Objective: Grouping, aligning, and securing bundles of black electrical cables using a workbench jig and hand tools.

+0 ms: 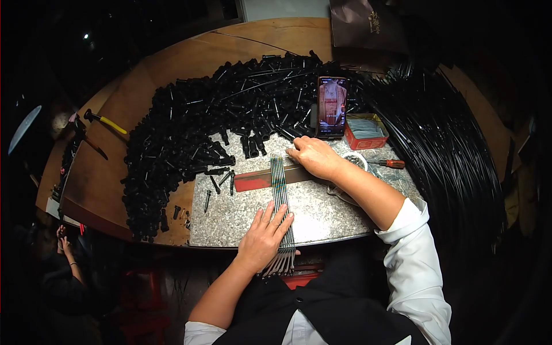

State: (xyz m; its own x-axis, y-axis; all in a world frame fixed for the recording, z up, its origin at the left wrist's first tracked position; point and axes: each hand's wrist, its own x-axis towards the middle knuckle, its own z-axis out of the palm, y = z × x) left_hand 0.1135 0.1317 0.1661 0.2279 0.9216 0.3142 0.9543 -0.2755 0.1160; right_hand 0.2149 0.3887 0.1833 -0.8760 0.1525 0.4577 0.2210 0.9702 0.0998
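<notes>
Left hand [264, 237] lies over thin rods [280, 187], right hand [316, 156] beside.

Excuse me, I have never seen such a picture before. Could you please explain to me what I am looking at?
Of course. There is no machine: a person works with two bare hands. A wide fisheye camera worn on their head looks down, so edges appear bent. The left hand lies across a row of thin rods on a speckled slab; the right hand is at their far end, its grip unclear. A dark red strip lies crosswise under the rods. Around the slab are a heap of small black parts, a propped phone, a red box and long black strands.
</notes>
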